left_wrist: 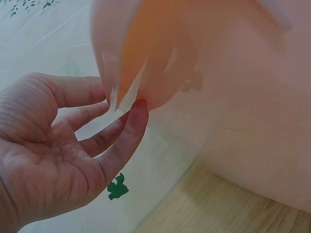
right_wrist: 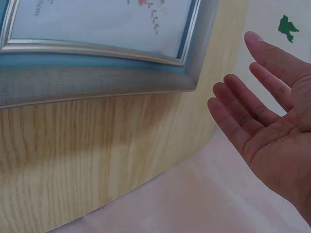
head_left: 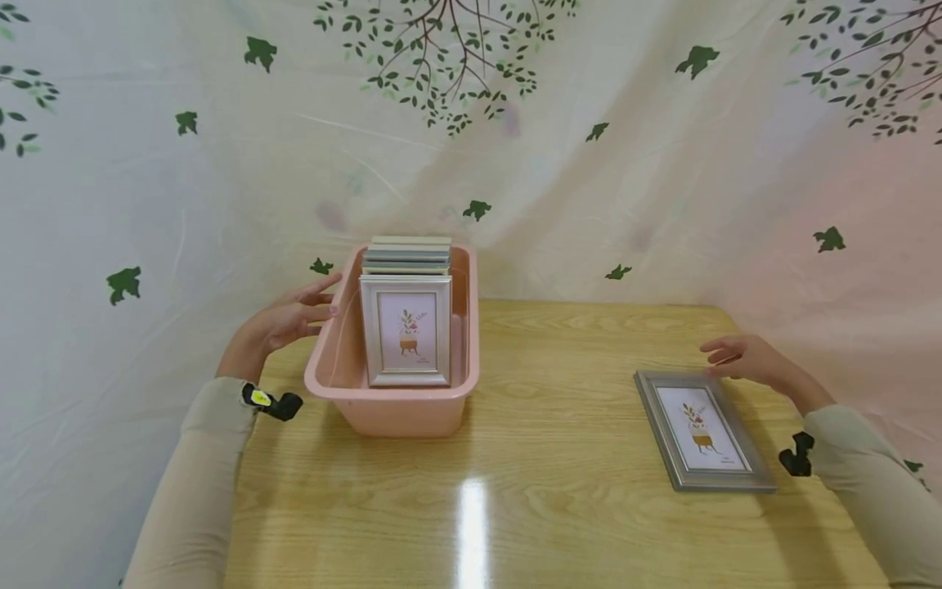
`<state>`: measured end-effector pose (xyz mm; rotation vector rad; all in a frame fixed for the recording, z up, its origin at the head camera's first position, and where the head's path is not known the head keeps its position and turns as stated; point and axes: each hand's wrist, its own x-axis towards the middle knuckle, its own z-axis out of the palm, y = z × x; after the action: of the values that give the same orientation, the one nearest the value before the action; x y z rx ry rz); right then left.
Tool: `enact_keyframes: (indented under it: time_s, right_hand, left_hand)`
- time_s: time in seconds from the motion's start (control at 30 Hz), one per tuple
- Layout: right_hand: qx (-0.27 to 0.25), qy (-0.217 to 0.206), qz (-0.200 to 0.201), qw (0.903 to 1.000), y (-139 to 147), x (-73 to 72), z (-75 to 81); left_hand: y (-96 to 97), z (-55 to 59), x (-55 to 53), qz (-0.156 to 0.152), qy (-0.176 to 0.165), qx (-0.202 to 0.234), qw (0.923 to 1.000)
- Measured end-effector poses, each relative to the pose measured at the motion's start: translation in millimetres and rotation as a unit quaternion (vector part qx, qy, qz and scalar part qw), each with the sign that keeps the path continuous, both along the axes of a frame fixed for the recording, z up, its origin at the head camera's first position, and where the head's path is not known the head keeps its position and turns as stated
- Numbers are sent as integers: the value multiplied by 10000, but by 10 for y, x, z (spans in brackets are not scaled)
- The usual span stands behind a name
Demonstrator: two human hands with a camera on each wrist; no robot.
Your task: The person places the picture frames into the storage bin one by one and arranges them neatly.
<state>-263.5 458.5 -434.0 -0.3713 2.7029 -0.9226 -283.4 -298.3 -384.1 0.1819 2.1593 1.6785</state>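
Observation:
A pink plastic tub (head_left: pixel 401 413) stands on the left of the table, with several picture frames (head_left: pixel 409 260) upright in a row inside it. The front one is a silver-white frame (head_left: pixel 371 331) with a plant print. At the tub's left rim is my left hand (head_left: pixel 289 319), its extended fingers at the edge; part of one digit is hidden behind the pink rim in the left wrist view. On the right, a grey-silver picture frame (head_left: pixel 736 484) lies face up. My right hand (head_left: pixel 754 361) hovers beside its far edge, fingers loosely extended and holding nothing.
The wood-grain table (head_left: pixel 559 458) extends between the tub and the lying frame. Behind it hangs a pale cloth (head_left: pixel 530 213) printed with leaves and birds, close to the table's back edge.

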Motion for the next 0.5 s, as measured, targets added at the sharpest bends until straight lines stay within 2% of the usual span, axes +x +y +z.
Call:
enact_keyframes:
  time_s: [0.27,0.5]
  right_hand:
    - [261,-382,-245,9986,110,55,-109]
    - [110,-569,-360,9977,174,42,-233]
  left_hand:
    - [15,20,5,-2,-42,77,10000]
    - [15,31,27,-50,-64,314,9995]
